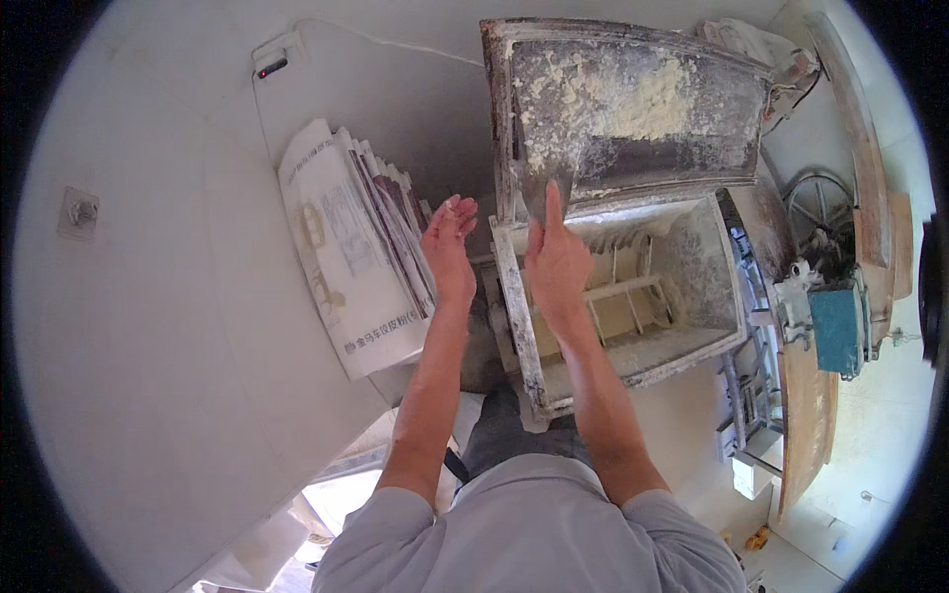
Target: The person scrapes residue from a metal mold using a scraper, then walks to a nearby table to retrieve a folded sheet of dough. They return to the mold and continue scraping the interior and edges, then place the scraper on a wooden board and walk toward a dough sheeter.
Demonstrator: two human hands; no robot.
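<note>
Grey-sleeved forearms rising from the lower edge, both ending empty-handed: right hand [557, 259] flat and open, index finger extended upward, held over the near-left rim of the flour-caked mixer trough [714, 265]; left hand [450, 247] loosely open, fingers half-curled, gripping nothing, beside the stacked flour sacks [351, 247]. Trough directly ahead and rightward of the right hand, the nearer of the two, long axis running left to right along the paddle shaft [623, 289]. Raised lid [633, 104] beyond, dusted white; motor housing [838, 326] farther right.
</note>
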